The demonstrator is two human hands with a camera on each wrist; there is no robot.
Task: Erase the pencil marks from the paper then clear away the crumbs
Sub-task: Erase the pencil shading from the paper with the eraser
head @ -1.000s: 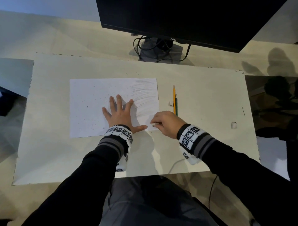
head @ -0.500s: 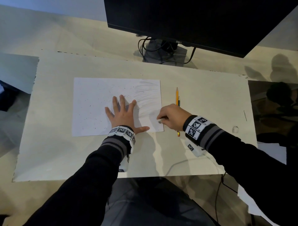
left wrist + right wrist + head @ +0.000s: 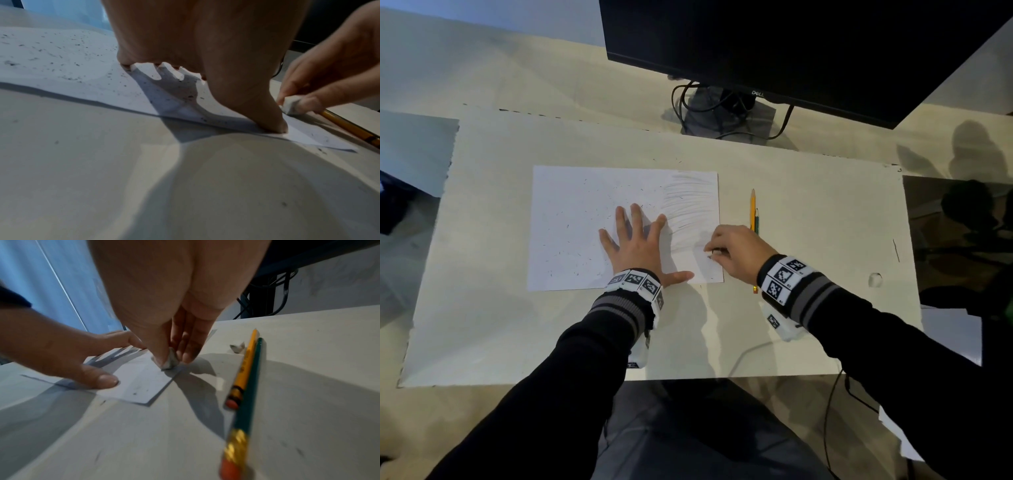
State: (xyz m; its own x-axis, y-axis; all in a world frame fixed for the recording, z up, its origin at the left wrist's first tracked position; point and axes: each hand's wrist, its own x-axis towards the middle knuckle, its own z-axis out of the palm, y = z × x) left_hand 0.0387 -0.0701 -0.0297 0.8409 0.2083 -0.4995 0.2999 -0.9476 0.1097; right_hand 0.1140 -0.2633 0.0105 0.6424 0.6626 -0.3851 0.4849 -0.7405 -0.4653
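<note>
right hand [image 3: 736, 251] pinching small grey-white eraser [image 3: 171, 361] on white paper sheet [image 3: 585, 219], left hand [image 3: 640, 245] flat, fingers spread, on same sheet

Legible markings: one brand name only.
"DELL" in pale letters on the lower bezel of the black monitor [image 3: 791, 51]; wristbands [image 3: 786, 275] bear black-and-white square code patterns, without readable letters; print on the yellow pencil [image 3: 245, 360] too blurred to read.

White paper [image 3: 571, 219], yellow pencil [image 3: 752, 209], green pencil [image 3: 249, 379]
</note>
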